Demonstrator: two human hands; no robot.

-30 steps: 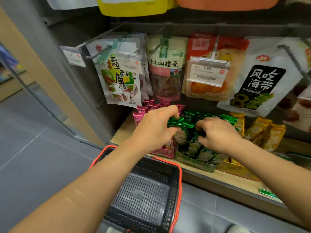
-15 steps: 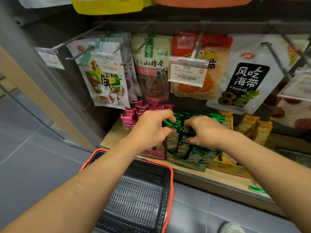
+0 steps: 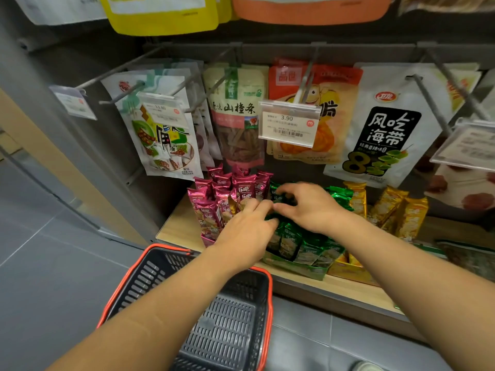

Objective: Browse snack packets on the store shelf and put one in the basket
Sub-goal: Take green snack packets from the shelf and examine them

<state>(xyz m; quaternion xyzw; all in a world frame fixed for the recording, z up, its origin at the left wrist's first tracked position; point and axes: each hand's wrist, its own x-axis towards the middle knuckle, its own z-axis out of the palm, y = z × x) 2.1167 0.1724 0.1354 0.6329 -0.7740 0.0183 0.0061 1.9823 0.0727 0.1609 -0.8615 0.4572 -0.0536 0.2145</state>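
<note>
since a moment back the left hand (image 3: 245, 232) had slid lower on the green packets (image 3: 302, 245) and the right hand (image 3: 312, 207) had reached toward the back of the row; its forefinger and thumb curled round a packet top; the left's fingers lay nearly straight, and whether they pinched anything i could not tell; the packets stood upright on the shelf (image 3: 179, 226), between pink packets (image 3: 227, 194) and gold packets (image 3: 401, 212); the basket (image 3: 150, 277) sat below the shelf edge; light, crinkly, slippery foil, i judged; best pinched at the crimped top and drawn straight up.
</note>
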